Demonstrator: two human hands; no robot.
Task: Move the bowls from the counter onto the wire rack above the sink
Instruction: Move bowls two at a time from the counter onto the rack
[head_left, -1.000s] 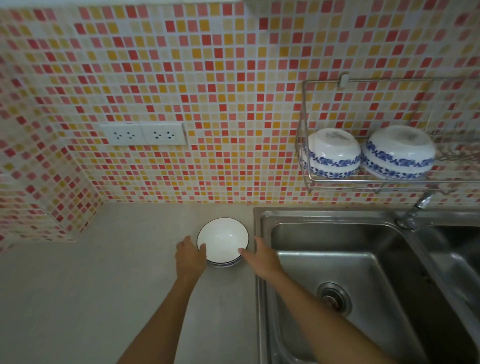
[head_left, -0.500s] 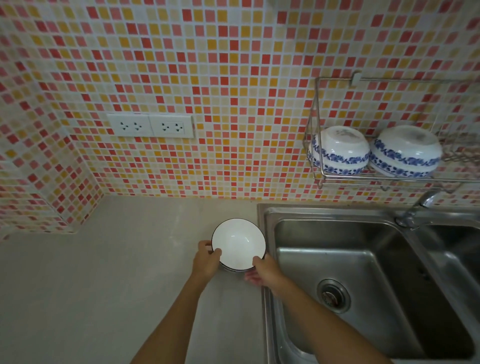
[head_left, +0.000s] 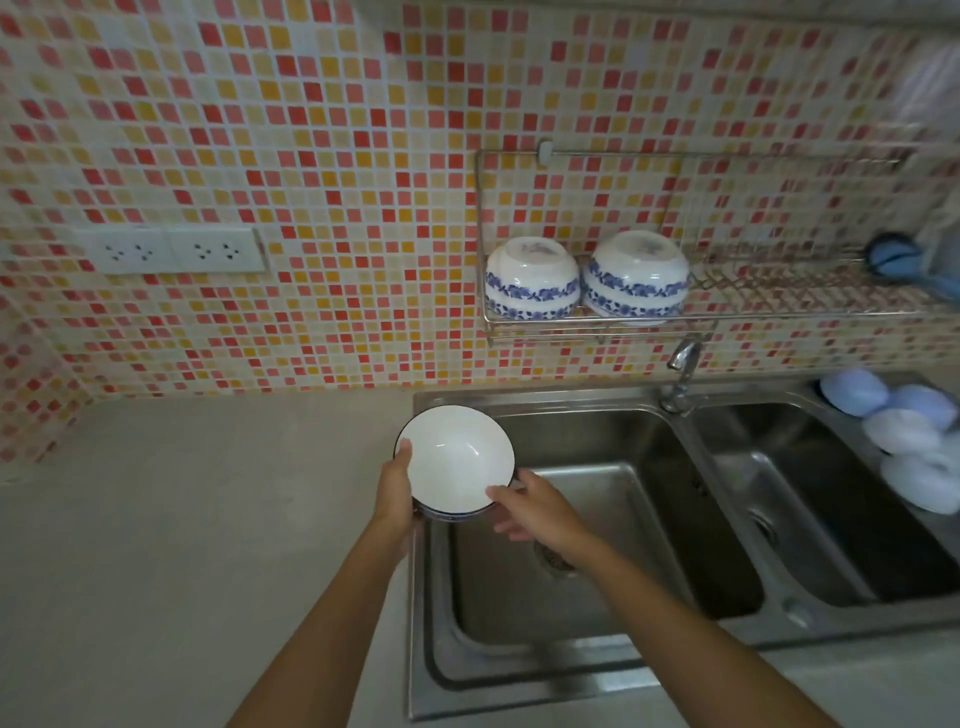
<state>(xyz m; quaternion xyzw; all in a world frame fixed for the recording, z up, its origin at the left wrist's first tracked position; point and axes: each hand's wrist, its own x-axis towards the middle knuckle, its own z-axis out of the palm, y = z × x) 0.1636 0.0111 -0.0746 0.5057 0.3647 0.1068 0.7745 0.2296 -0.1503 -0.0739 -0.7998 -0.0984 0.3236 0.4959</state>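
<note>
A white bowl with a dark rim is lifted off the counter, over the left edge of the sink, mouth up. My left hand grips its left side, thumb over the rim. My right hand holds its lower right side. The wire rack hangs on the tiled wall above the sink. Two white bowls with blue flower bands, one on the left and one on the right, sit upside down at the rack's left end.
A double steel sink lies below the rack, with a tap between the basins. The grey counter stretches left. Pale blue and white round objects sit at the sink's right. A double wall socket is at left.
Both hands closed on the bowl and lifted it off the counter, moving it right over the sink's edge. The camera view has shifted right.
</note>
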